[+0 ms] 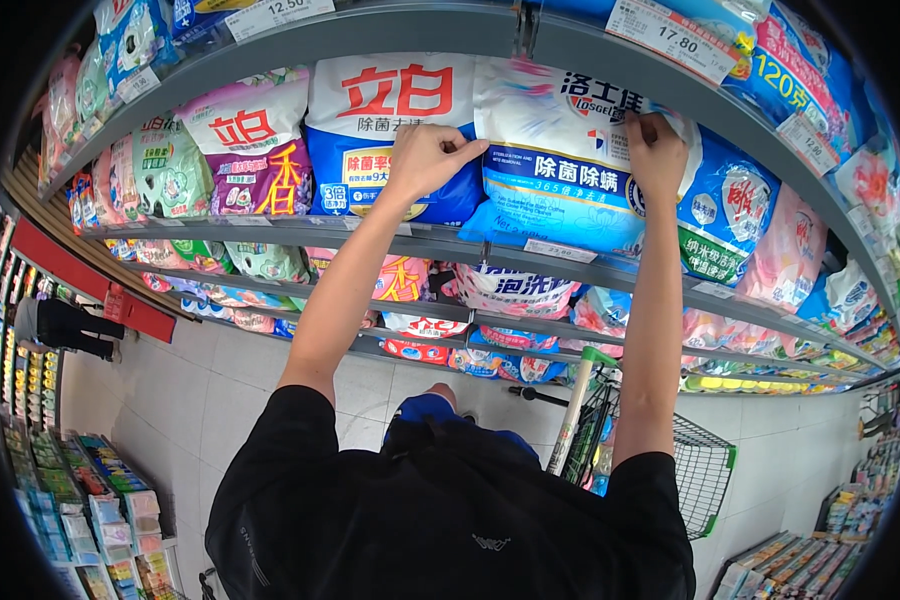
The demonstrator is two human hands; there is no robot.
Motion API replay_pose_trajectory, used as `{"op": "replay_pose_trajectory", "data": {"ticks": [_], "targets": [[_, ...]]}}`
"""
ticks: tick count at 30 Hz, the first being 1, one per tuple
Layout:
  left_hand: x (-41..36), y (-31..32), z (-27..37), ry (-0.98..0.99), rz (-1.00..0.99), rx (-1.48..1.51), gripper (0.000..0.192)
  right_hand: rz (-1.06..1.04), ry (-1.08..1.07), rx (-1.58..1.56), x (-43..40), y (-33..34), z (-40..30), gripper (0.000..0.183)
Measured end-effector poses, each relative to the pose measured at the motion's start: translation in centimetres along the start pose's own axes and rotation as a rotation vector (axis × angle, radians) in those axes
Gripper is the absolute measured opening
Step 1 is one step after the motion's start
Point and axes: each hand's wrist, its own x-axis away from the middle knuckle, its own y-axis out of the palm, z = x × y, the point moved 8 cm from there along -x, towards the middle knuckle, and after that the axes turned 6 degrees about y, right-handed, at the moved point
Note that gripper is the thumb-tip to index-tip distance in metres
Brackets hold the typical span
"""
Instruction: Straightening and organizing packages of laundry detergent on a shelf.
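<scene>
A white-and-blue Losgel laundry powder bag (555, 191) stands on the shelf in front of me and leans slightly outward over the shelf edge. My left hand (436, 159) pinches its left edge between thumb and curled fingers. Near the upper right side of the same bag, my right hand (656, 154) is closed on the plastic with bent fingers. Behind my left wrist sits a white-and-blue Liby powder bag (390, 97). A blue bag with a green patch (727, 202) stands to the right, partly behind the Losgel bag.
Price tags line the grey shelf edge (307, 225). An upper shelf (420, 30) runs close above the bags. More detergent bags fill the lower shelves. A green-trimmed shopping cart (697, 457) stands beside my right arm. Another person (67, 322) is at the far left.
</scene>
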Motion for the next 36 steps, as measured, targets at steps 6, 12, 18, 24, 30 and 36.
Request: {"op": "replay_pose_trajectory", "data": {"ticks": [6,12,18,24,30,36], "targets": [[0.0,0.1,0.0,-0.023,-0.003,-0.006,0.035,0.002,-0.007,0.009,0.0,-0.1,0.0,0.030],[0.1,0.2,-0.3,-0.037,0.013,-0.032,0.033,-0.005,-0.020,0.012,0.0,0.0,0.1,0.030],[0.1,0.5,-0.6,-0.030,0.026,-0.033,0.030,-0.010,-0.009,0.017,0.0,0.1,0.1,0.030],[0.0,0.6,-0.6,0.016,0.050,-0.021,0.026,0.001,-0.014,0.012,0.0,0.0,0.3,0.030],[0.1,0.3,-1.0,0.049,0.053,-0.198,0.020,-0.005,0.005,0.017,0.2,0.4,-0.1,0.031],[-0.2,0.6,0.2,0.067,0.068,-0.097,0.020,-0.003,0.019,0.006,-0.1,-0.2,0.8,0.029]]}}
